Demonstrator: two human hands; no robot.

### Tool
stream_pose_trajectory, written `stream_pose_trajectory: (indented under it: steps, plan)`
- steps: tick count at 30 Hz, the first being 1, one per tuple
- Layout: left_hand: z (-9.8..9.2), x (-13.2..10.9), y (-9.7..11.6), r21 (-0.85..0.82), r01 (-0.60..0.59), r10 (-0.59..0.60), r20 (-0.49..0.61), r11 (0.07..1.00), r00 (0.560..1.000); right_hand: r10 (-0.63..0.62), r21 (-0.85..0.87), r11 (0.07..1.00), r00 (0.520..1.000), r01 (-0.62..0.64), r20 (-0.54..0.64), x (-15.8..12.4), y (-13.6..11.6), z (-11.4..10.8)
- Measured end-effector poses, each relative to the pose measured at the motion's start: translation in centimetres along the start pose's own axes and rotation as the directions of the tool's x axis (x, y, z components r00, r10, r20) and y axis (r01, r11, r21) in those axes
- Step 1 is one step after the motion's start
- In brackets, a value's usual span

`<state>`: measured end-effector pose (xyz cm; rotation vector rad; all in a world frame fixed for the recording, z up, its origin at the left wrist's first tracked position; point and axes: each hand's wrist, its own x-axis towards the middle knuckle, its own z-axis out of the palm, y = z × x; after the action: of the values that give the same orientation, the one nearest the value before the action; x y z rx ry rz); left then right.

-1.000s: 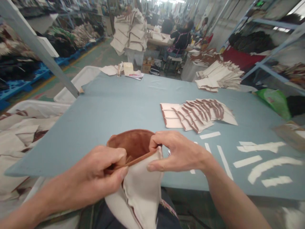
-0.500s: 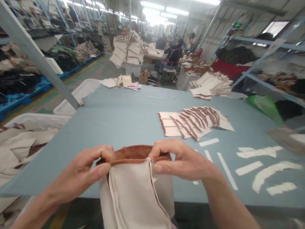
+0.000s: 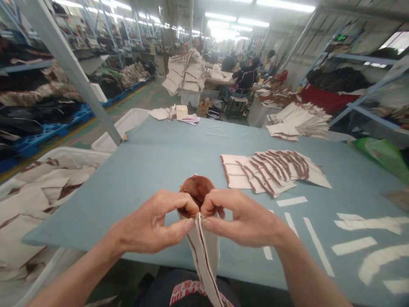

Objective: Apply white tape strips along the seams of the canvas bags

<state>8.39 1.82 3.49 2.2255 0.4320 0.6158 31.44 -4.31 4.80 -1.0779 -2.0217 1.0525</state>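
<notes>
A cream cloth bag (image 3: 204,256) with a brown lining and a brown stripe hangs over the near edge of the blue table (image 3: 166,162). Its mouth is bunched into a small round opening. My left hand (image 3: 156,221) pinches the bag's rim from the left, fingers closed. My right hand (image 3: 239,217) pinches the same rim from the right, thumb and fingers pressed together. The two hands nearly touch at the rim.
A fanned row of finished cream and brown pieces (image 3: 271,170) lies on the table to the right. White tape strips (image 3: 351,245) mark the near right. White bins of cloth (image 3: 38,200) stand at the left. A seated person (image 3: 244,79) works at a far table.
My hands have come together, squeezing the bag's wide open mouth into a narrow bunched opening. The view has tilted up a little.
</notes>
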Motion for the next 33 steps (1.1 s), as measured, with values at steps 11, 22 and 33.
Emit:
stream_pose_trajectory:
  steps: [11,22,33]
  plan:
    - [2.2,-0.3,1.7,-0.078,0.087,-0.089,-0.018,0.993,0.996,0.027,0.156,0.987,0.999,-0.032,0.037,-1.3,1.7,1.0]
    - [3.5,-1.5,2.7,-0.337,0.267,-0.293,-0.029,0.903,0.956,-0.011,0.406,0.913,0.993,-0.037,0.115,-1.3,2.5,1.9]
    - [3.4,-2.6,3.6,-0.217,0.266,-0.292,-0.099,0.939,0.951,0.037,0.019,0.999,0.991,-0.035,-0.13,-2.5,-0.9,3.1]
